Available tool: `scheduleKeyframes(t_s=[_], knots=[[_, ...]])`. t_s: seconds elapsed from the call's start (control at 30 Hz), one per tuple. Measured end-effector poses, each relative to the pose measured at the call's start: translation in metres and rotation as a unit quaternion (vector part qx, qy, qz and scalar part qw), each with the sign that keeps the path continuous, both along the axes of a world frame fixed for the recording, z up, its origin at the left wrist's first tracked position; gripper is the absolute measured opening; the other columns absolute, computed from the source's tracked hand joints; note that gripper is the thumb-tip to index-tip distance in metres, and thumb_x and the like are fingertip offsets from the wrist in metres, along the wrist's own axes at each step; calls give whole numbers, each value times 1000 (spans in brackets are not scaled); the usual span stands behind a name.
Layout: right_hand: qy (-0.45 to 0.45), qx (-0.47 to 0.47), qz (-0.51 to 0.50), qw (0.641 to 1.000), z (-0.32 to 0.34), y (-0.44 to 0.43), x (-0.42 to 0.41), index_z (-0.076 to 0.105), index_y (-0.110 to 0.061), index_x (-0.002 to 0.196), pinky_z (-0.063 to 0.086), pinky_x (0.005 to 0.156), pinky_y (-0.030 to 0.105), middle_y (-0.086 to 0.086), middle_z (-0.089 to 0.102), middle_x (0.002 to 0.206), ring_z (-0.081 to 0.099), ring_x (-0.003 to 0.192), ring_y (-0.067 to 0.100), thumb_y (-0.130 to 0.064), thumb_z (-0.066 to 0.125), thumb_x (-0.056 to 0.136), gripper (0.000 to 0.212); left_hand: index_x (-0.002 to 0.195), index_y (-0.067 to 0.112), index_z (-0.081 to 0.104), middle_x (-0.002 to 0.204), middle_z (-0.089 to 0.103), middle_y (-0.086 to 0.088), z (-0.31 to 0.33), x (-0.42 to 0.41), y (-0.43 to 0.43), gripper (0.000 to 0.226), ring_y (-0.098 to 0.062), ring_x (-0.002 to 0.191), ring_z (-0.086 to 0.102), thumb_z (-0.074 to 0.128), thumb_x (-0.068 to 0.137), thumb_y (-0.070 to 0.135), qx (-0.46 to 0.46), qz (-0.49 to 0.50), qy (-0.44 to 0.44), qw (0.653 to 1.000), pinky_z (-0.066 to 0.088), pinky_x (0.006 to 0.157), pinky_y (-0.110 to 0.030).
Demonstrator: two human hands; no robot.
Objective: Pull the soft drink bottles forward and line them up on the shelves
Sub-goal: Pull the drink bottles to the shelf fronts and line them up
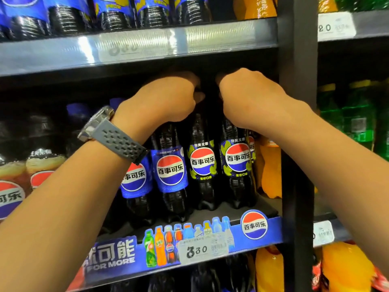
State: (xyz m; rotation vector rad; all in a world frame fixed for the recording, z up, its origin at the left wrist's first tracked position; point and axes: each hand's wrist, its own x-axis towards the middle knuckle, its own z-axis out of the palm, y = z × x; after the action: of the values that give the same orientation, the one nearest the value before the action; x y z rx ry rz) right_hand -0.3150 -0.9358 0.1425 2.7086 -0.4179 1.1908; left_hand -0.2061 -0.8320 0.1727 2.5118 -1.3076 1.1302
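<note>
Head view: both hands' fingers curled tight, left hand (168,98) and right hand (248,98) on lime-label cola bottles (203,163)

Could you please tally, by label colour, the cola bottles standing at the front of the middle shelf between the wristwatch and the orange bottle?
Blue-label cola bottles: 2 (one partly behind the left wrist, one beside it)
Black-and-lime-label cola bottles: 2 (one under the left hand, one under the right hand)
Total: 4

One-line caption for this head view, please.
Both hands, left hand and right hand, reach over the necks of two lime-label cola bottles on the middle shelf.
</note>
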Motion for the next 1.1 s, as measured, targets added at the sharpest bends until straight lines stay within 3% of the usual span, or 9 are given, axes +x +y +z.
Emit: scheduleKeyframes(t_s=[0.1, 0.2, 0.33, 0.4, 0.53, 0.67, 0.93, 1.0, 1.1], knots=[[-11, -17, -11, 1000, -5, 5, -3, 55, -6, 101, 40, 62, 38, 8, 47, 75, 49, 69, 29, 0, 53, 86, 17, 127, 19, 53, 123, 59, -13, -7, -2, 3, 37, -34, 105, 55, 42, 98, 40, 6, 12, -22, 1000, 39, 77, -35], [-57, -115, -34, 991, -17, 8, -6, 48, -4, 124, 40, 76, 43, 21, 52, 117, 49, 106, 39, -6, 50, 90, 34, 125, 19, 55, 118, 61, -16, -20, -15, 10, 38, -38, 106, 55, 42, 96, 39, -35, 1, -71, 997, 43, 81, -41], [-147, -189, 40, 970, -56, 14, -26, 52, -7, 122, 40, 84, 46, 16, 51, 124, 47, 111, 36, -11, 42, 92, 31, 124, 17, 55, 119, 58, -9, -58, -44, 44, 35, -30, 111, 51, 44, 94, 33, -102, -120, -137, 978, 40, 92, -43], [-173, -158, 88, 968, -85, 16, -38, 58, -7, 115, 40, 83, 48, 14, 57, 115, 51, 103, 36, -15, 40, 95, 28, 120, 15, 58, 118, 58, -4, -87, -53, 53, 31, -22, 110, 52, 47, 95, 27, -126, -176, -111, 970, 39, 96, -38], [-156, -61, 175, 970, -155, 20, -57, 64, -5, 106, 43, 83, 41, 12, 61, 101, 53, 93, 33, -16, 45, 96, 24, 91, 10, 61, 95, 57, 2, -171, -68, 42, 19, -6, 89, 50, 44, 100, 13, -216, -213, 180, 936, 36, 107, -39], [-99, 81, 269, 955, -224, 23, -65, 66, -11, 101, 43, 82, 26, 3, 62, 96, 56, 91, 20, -19, 42, 96, 27, 108, 14, 65, 106, 60, 2, -247, -98, 79, 20, -16, 100, 56, 51, 94, 19, -164, -272, 79, 945, 43, 91, -31], [5, 343, 187, 921, -330, 14, -43, 48, -5, 124, 39, 93, 25, 3, 48, 117, 51, 106, 19, -10, 52, 92, 32, 129, 10, 53, 122, 52, -3, -356, -64, 82, 46, -23, 115, 50, 66, 86, 16, -136, -93, 258, 952, 38, 102, -28], [11, 331, 155, 931, -338, 8, -30, 48, -3, 108, 34, 85, 24, 5, 44, 102, 47, 96, 25, -8, 53, 91, 18, 136, 11, 43, 125, 49, -6, -359, -54, 80, 59, -27, 116, 47, 69, 83, 22, -118, -64, 262, 956, 36, 101, -29], [-10, 313, 101, 944, -340, 4, -12, 46, -1, 86, 37, 77, 44, 15, 44, 85, 47, 84, 36, -10, 59, 89, 16, 149, 17, 23, 142, 39, -8, -359, -39, 73, 92, -28, 127, 35, 75, 76, 37, -70, -44, 261, 962, 32, 105, -30]])
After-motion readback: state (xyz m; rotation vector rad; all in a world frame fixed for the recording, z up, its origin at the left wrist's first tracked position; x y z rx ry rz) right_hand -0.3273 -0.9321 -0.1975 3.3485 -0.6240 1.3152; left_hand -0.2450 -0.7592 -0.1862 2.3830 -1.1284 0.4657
